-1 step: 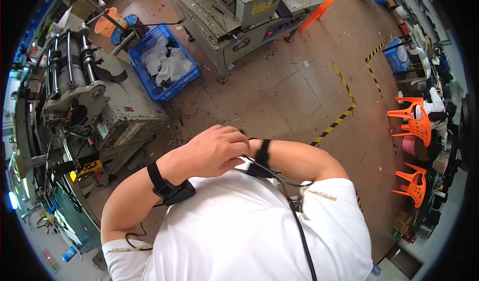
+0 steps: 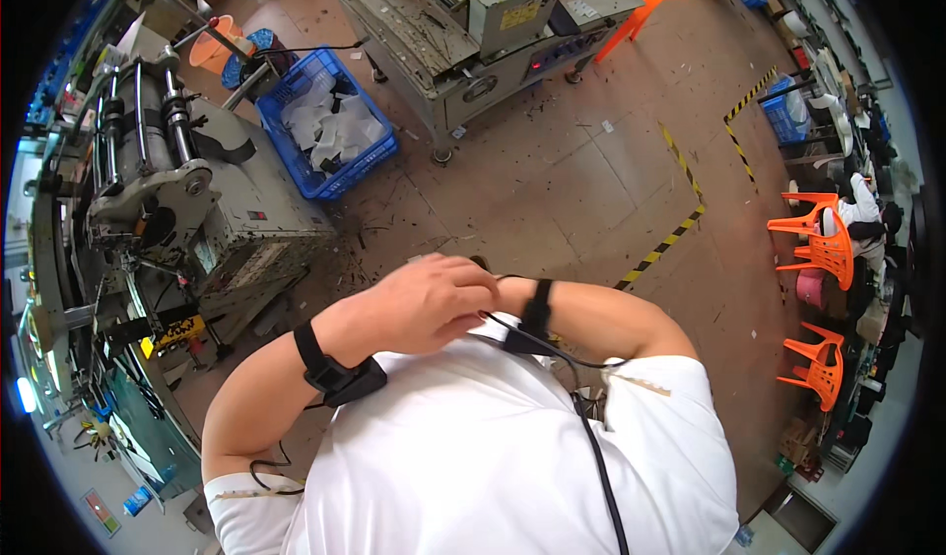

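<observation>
My left hand is bent across in front of my chest, its fingers curled in against my right hand. Whatever the left fingers grip there is hidden. Most of the right hand lies behind the left, so its fingers do not show. A black strap with a dark module circles my left wrist. Another black wrist strap sits on my right arm, with a dark module beneath it. Beside the meeting hands, a thin black cable runs off to the right.
A stained grey machine with rollers stands at left, near a blue crate of whitish scraps. Another machine is ahead. Orange chairs and a seated person are at right. Yellow-black tape marks the floor.
My right wrist strap has shifted slightly to the right, away from the left hand. The left hand stays curled in nearly the same place.
</observation>
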`<state>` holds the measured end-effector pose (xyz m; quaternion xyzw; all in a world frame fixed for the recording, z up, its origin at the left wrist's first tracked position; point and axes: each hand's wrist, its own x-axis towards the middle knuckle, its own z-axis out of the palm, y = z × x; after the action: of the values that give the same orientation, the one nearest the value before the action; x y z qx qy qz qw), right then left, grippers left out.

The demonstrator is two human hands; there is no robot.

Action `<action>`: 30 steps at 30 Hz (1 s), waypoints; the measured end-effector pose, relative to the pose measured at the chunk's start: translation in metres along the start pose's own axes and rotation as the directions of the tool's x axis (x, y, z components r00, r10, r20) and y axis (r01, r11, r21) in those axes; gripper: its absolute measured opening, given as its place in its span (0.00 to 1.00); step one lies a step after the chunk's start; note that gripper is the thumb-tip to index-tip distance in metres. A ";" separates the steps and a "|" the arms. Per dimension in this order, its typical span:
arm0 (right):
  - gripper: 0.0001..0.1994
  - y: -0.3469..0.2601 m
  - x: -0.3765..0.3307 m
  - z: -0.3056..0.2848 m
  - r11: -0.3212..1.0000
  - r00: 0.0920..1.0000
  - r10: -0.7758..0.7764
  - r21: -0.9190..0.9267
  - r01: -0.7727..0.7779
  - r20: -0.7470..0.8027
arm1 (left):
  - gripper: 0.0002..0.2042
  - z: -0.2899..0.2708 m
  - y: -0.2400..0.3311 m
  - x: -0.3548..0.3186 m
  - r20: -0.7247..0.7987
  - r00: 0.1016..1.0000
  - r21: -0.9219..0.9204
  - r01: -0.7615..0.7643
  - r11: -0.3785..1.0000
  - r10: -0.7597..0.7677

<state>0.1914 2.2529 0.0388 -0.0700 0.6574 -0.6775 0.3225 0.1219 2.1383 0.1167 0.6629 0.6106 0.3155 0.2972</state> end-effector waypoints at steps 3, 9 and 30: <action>0.12 0.001 -0.072 -0.012 0.972 0.971 -0.225 0.083 0.219 0.080 | 0.16 -0.001 0.009 -0.008 -0.054 0.999 -0.097 -0.004 0.995 -0.002; 0.14 -0.001 -0.083 -0.031 0.901 0.925 0.309 -0.379 -0.211 0.220 | 0.19 -0.020 0.003 -0.016 0.216 0.941 0.026 0.261 0.965 -0.260; 0.10 -0.051 0.007 -0.201 0.908 0.854 -0.200 -0.418 -0.023 -0.481 | 0.15 0.111 -0.108 -0.309 -0.155 -0.423 -0.975 -0.080 0.207 -0.893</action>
<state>0.0640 2.4156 0.0592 0.0162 0.8421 -0.5329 0.0813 0.1241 1.8377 -0.0537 -0.3708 0.6659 0.6375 0.1123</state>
